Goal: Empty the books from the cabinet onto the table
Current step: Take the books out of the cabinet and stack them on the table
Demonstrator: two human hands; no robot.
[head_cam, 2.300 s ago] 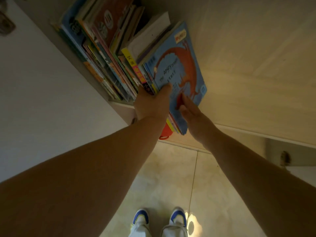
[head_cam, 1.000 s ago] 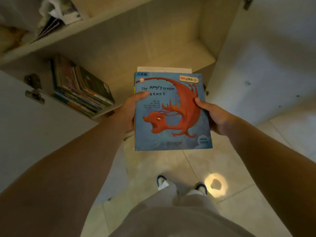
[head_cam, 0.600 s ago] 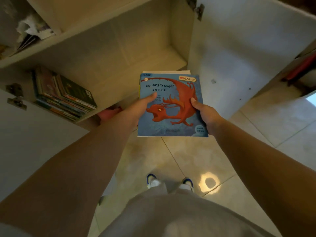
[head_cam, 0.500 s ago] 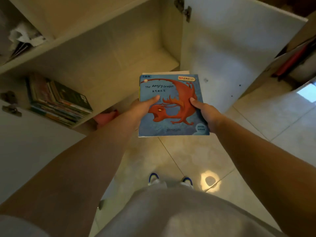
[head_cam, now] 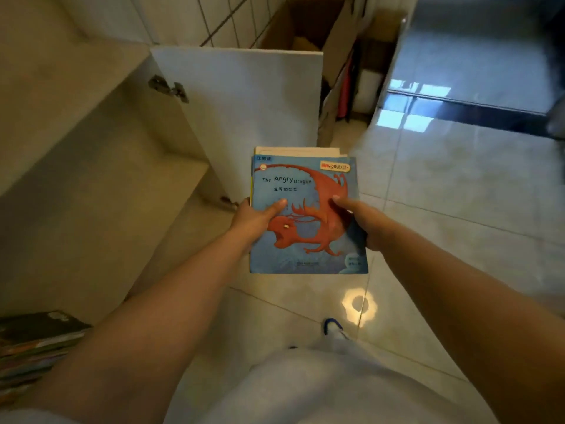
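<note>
A blue book stack (head_cam: 305,215), red dragon on the top cover, held flat, title end pointing away; left hand (head_cam: 253,220) and right hand (head_cam: 363,221) grasp its sides.

Cabinet shelf (head_cam: 101,191), pale wood, beside the open white door (head_cam: 244,117); a stack of books (head_cam: 33,350) apparently lies at its lower left end. Glossy tiled floor (head_cam: 443,194) carries a cardboard box (head_cam: 308,29).
</note>
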